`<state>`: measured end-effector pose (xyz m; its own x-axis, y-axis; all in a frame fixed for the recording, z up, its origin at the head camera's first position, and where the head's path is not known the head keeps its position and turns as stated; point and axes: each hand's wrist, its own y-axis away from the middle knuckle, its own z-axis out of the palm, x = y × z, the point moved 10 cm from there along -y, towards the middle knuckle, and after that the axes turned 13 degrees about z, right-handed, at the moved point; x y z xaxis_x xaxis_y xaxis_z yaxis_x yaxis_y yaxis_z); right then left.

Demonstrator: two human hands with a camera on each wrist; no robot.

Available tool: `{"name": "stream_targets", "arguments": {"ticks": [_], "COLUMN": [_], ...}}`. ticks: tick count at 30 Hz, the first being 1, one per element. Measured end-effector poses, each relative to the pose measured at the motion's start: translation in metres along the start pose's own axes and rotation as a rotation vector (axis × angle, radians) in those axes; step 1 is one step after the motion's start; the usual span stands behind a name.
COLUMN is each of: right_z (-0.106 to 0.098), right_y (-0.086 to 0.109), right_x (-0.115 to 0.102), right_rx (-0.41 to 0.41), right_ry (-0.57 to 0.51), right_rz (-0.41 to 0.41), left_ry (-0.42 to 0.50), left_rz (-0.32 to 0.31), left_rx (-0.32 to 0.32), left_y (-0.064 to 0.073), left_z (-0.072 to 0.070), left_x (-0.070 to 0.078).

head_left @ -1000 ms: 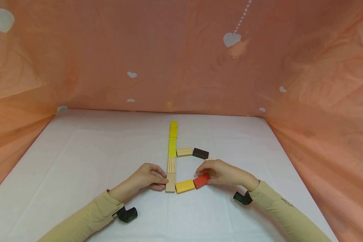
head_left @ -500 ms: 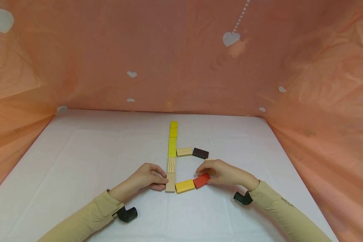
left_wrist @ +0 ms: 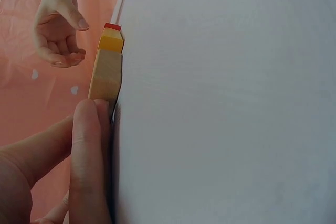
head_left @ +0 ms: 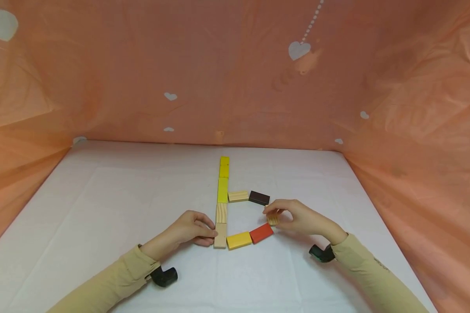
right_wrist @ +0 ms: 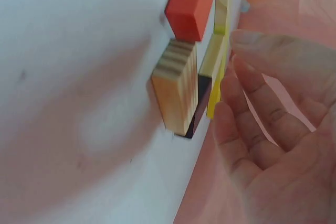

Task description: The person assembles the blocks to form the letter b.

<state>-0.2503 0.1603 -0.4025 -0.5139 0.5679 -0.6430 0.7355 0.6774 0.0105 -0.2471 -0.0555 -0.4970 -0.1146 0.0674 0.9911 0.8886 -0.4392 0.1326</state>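
Observation:
My left hand touches the side of a plain wooden block, the nearest in an upright line. In the left wrist view, straight fingers meet that block's end. My right hand hovers beside a striped wooden block, its parted fingers holding nothing in the right wrist view. A red block and an orange-yellow block run from the striped one back to the line. Farther off, a dark brown block and a light wooden block form the loop's upper side.
Beyond the plain block, the line continues with a grained wooden block and yellow blocks. A white cloth covers the table. Orange curtains with hearts hang behind and at both sides.
My right hand has come up and moved rightward off the striped block, uncovering more of it and the red block. The left hand stays where it was.

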Motion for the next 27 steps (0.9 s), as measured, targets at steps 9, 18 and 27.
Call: {"name": "stream_targets", "arguments": {"ticks": [9, 18, 27], "right_z": [-0.015, -0.006, 0.002], "right_y": [0.017, 0.024, 0.021], "right_x": [0.026, 0.046, 0.048], "right_rx": [0.081, 0.042, 0.013], "right_ry": [-0.012, -0.136, -0.187], "right_rz": [0.083, 0.203, 0.198], "left_ry": [0.012, 0.012, 0.021], "left_rz": [-0.007, -0.014, -0.005], "left_rx": [-0.006, 0.002, -0.006], "left_y": [0.001, 0.000, 0.001], "left_z": [0.003, 0.002, 0.002], "left_x": [0.000, 0.000, -0.001]}}
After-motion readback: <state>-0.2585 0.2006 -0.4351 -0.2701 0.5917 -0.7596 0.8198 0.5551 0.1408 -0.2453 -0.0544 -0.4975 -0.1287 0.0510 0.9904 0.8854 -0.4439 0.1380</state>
